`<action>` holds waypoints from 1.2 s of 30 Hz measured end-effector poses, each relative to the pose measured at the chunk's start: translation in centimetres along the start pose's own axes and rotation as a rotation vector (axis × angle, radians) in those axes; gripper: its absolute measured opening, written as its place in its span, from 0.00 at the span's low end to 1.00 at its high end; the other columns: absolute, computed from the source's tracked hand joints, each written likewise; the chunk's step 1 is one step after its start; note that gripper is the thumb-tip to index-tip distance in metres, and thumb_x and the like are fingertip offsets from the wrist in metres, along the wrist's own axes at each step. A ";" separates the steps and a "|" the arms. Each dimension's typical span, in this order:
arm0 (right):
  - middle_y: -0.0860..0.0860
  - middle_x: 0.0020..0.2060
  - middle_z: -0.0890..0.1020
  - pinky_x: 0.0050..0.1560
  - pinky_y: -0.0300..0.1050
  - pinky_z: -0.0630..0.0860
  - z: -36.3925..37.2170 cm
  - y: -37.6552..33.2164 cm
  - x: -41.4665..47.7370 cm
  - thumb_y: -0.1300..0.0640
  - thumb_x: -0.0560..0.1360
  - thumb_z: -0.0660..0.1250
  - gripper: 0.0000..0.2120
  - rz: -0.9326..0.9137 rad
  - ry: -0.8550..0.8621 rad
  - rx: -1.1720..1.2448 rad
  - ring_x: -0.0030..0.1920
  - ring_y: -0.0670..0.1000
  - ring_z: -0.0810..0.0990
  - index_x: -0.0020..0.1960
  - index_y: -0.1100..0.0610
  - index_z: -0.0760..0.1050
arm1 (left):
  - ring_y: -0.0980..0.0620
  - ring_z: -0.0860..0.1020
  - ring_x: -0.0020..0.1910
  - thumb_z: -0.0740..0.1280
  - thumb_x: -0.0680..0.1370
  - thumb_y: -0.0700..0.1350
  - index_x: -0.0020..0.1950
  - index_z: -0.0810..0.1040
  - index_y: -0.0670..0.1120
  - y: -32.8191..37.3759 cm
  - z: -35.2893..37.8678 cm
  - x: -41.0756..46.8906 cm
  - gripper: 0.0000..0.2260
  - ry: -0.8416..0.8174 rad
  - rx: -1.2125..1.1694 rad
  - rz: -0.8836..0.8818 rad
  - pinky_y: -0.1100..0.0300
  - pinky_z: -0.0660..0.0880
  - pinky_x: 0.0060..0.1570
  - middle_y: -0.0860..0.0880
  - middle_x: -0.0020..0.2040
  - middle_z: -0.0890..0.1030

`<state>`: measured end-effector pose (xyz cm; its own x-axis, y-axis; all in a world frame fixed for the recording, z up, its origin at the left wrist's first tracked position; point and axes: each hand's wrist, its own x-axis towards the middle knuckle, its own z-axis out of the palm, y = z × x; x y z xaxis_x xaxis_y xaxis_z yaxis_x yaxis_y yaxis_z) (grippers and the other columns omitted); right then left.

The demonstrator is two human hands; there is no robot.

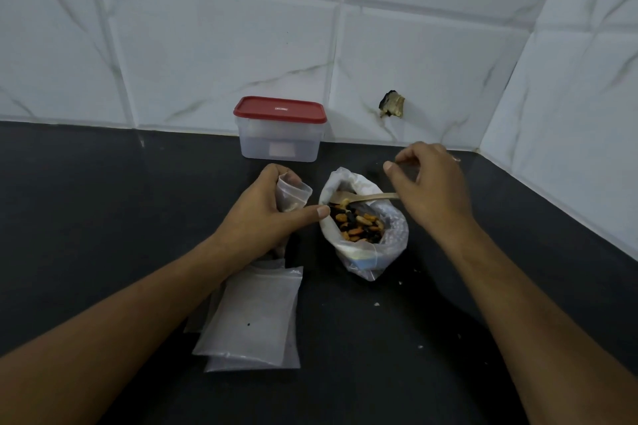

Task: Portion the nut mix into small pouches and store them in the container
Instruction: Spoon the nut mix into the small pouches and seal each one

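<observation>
Nut mix (357, 222): heaped loose in a clear plastic bag (371, 252) with its mouth rolled open, on the black countertop (103, 217), just right of the left hand.

Wooden spoon (366, 197): bowl resting in the mix, handle pointing right into the right hand.

Right hand (431, 183): fingers curled over the handle's end, apparently pinching it; forefinger raised clear.

Left hand (266, 214): clasped round a small zip pouch (293, 193), held upright with mouth open; thumb stretched toward the bag's rim. A few pale pieces visible low inside the pouch.

Empty pouches (252, 314): flat stack beside the left forearm.

Container (279, 138): against the tiled wall, red lid (279, 109) shut, well apart from both hands.

Crumbs (376, 304): scattered on the countertop right of the stack.

Hazards, as judged:
- Spillage across the gap between bag and pouch, from an overloaded spoon or a tilted lift.
- Pieces striking the narrow pouch mouth and bouncing out, from a mouth squeezed closed by too tight a clasp.
- Soft, unsupported bag slumping or tipping, from a sideways drag of the spoon.
- Pouch failing to seal, from overfilling or grit in the zip.
- Storage blocked until removal of the lid.
</observation>
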<state>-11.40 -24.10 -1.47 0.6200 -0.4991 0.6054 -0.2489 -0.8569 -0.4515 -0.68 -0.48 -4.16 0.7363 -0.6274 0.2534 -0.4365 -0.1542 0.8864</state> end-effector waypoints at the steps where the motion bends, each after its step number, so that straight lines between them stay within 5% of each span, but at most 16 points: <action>1: 0.49 0.51 0.79 0.47 0.46 0.76 -0.1 -0.4 0.0 0.47 0.80 0.70 0.10 -0.064 0.027 -0.008 0.50 0.48 0.79 0.55 0.53 0.80 | 0.51 0.82 0.39 0.78 0.71 0.57 0.60 0.71 0.56 0.1 0.0 0.0 0.24 0.005 -0.006 -0.008 0.61 0.80 0.34 0.52 0.54 0.79; 7: 0.47 0.48 0.81 0.50 0.47 0.78 0.0 -3.5 -1.3 0.50 0.80 0.70 0.07 -0.307 -0.007 0.080 0.51 0.46 0.78 0.53 0.53 0.81 | 0.55 0.78 0.57 0.80 0.65 0.58 0.62 0.66 0.54 0.0 -0.6 0.2 0.33 -0.016 -0.008 -0.014 0.60 0.79 0.52 0.54 0.59 0.76; 12: 0.43 0.46 0.82 0.51 0.49 0.80 1.0 -6.0 -2.7 0.44 0.80 0.67 0.12 -0.338 -0.182 0.246 0.49 0.43 0.80 0.51 0.51 0.82 | 0.53 0.78 0.59 0.82 0.67 0.51 0.64 0.64 0.55 0.2 -1.7 0.5 0.34 -0.147 -0.029 -0.072 0.63 0.80 0.48 0.52 0.60 0.75; 16: 0.42 0.44 0.84 0.49 0.50 0.81 1.7 -7.1 -3.6 0.36 0.78 0.63 0.21 -0.333 -0.319 0.341 0.48 0.43 0.82 0.52 0.51 0.83 | 0.43 0.82 0.59 0.84 0.64 0.45 0.66 0.66 0.56 -0.2 -3.0 0.7 0.38 -0.306 -0.219 -0.125 0.52 0.82 0.50 0.42 0.63 0.78; 19: 0.43 0.44 0.85 0.49 0.50 0.82 2.2 -7.1 -3.8 0.38 0.77 0.68 0.17 -0.305 -0.346 0.339 0.47 0.43 0.83 0.51 0.51 0.84 | 0.40 0.81 0.61 0.81 0.64 0.42 0.71 0.67 0.54 -0.4 -3.9 1.0 0.40 -0.353 -0.348 -0.132 0.46 0.81 0.53 0.39 0.64 0.79; 22: 0.43 0.41 0.85 0.49 0.44 0.81 2.4 -6.8 -3.7 0.52 0.79 0.72 0.03 -0.251 -0.323 0.387 0.45 0.43 0.83 0.48 0.51 0.84 | 0.42 0.82 0.60 0.74 0.74 0.35 0.72 0.72 0.48 0.1 -4.5 1.1 0.28 -0.309 -0.388 -0.113 0.49 0.80 0.60 0.39 0.60 0.83; 27: 0.44 0.39 0.85 0.45 0.37 0.79 2.3 -7.0 -3.6 0.59 0.79 0.72 0.04 -0.175 -0.257 0.453 0.43 0.44 0.83 0.47 0.54 0.84 | 0.43 0.83 0.58 0.69 0.80 0.40 0.61 0.82 0.41 -0.1 -5.3 1.4 0.11 -0.145 -0.318 -0.074 0.53 0.81 0.60 0.42 0.56 0.86; 32: 0.44 0.40 0.84 0.45 0.34 0.78 1.8 -7.6 -3.8 0.59 0.80 0.71 0.03 -0.216 -0.159 0.508 0.44 0.45 0.83 0.48 0.54 0.83 | 0.48 0.85 0.54 0.70 0.79 0.39 0.57 0.83 0.39 0.2 -5.4 1.5 0.08 -0.040 -0.353 0.019 0.57 0.83 0.53 0.43 0.54 0.86; 36: 0.44 0.41 0.85 0.47 0.36 0.78 2.3 -7.2 -3.6 0.57 0.78 0.74 0.01 -0.207 -0.290 0.440 0.45 0.43 0.83 0.49 0.53 0.83 | 0.50 0.85 0.55 0.71 0.78 0.40 0.59 0.83 0.41 -0.2 -5.1 1.3 0.10 -0.104 -0.232 0.004 0.56 0.82 0.55 0.46 0.54 0.86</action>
<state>-10.16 -15.85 -1.95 0.8177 -0.2172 0.5332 0.1948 -0.7671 -0.6112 2.98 2.62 -2.05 0.6723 -0.7046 0.2269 -0.3005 0.0204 0.9536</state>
